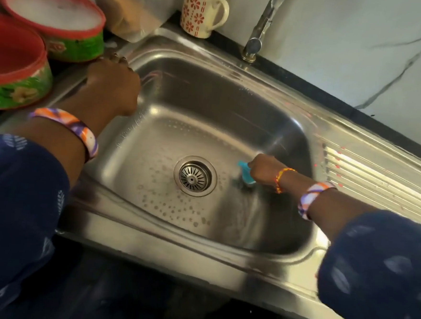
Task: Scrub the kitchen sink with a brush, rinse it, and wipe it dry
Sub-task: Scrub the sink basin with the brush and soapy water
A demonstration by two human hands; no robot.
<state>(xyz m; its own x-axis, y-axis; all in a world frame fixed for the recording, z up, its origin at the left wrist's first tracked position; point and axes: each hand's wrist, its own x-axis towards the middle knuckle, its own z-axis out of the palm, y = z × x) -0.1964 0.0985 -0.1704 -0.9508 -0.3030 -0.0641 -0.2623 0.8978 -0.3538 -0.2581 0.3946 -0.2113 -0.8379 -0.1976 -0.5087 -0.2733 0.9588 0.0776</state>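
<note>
White marble-veined wall (361,57) behind a dark countertop (333,98); floral mug (202,9) and two red-rimmed tubs (16,71) stand there.

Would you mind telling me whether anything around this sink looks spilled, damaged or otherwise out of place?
Nothing stands out. The sink holds only soapy droplets around the drain, as scrubbing would leave. The right hand grips the brush; the tubs and mug stand upright.

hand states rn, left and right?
Left hand: resting on the steel sink's rim; grip cannot be told.
Right hand: gripping the blue plastic brush.
</note>
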